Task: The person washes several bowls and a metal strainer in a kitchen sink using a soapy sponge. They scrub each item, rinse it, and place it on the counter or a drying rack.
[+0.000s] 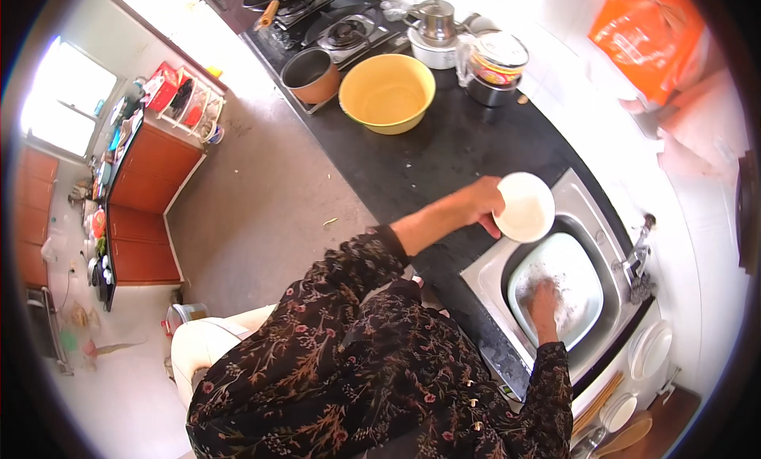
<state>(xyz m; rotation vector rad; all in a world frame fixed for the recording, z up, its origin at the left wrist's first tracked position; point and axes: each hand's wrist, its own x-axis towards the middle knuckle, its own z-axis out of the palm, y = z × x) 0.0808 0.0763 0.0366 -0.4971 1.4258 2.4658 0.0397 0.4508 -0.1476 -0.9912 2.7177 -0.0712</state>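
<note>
My left hand (489, 202) grips a white bowl (525, 209) by its rim, tilted so that its inside shows, above the left end of the steel sink (600, 221). Inside the sink sits a pale, rounded-square basin (585, 269) of sudsy water. My right hand (543, 307) reaches down into this basin, its fingers partly covered by foam. Whether they hold anything under the suds cannot be told. A metal faucet (639, 245) stands at the sink's wall side.
Left along the black counter (380, 162) stand a yellow basin (389, 96), an orange-brown pot (310, 75) and a gas stove (345, 37). White plates (649, 349), chopsticks (597, 402) and a wooden spoon (627, 435) lie to the sink's right. An orange bag (648, 43) hangs on the wall.
</note>
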